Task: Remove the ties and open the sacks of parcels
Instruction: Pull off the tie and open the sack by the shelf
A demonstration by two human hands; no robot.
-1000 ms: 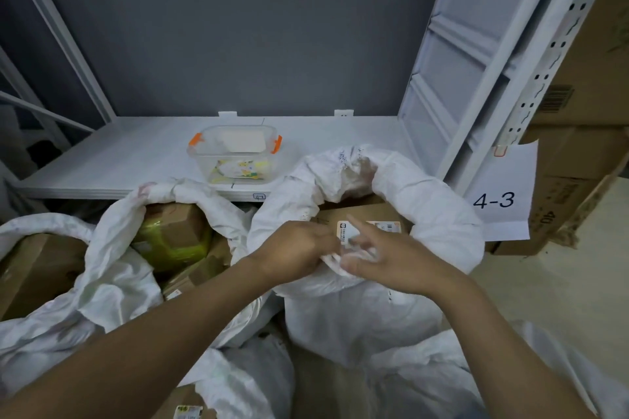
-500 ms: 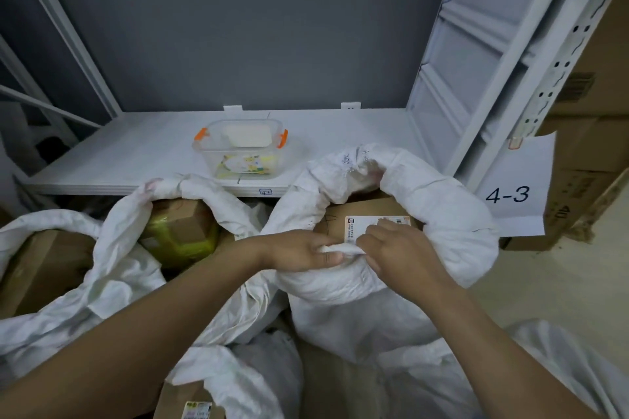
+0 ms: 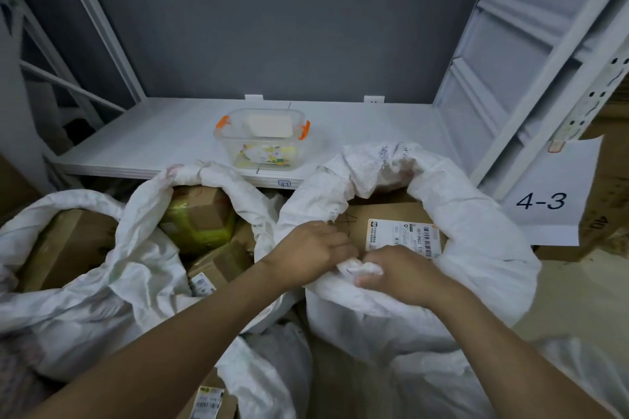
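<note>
The right sack stands open in front of the shelf, as do two sacks left of it. The left hand and right hand both pinch its bunched near rim; little seems left.

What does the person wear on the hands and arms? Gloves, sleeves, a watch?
Nothing visible. The left hand and right hand are bare: no gloves, rings or watch. Both forearms are bare to the frame edge, with no sleeve in view.
</note>
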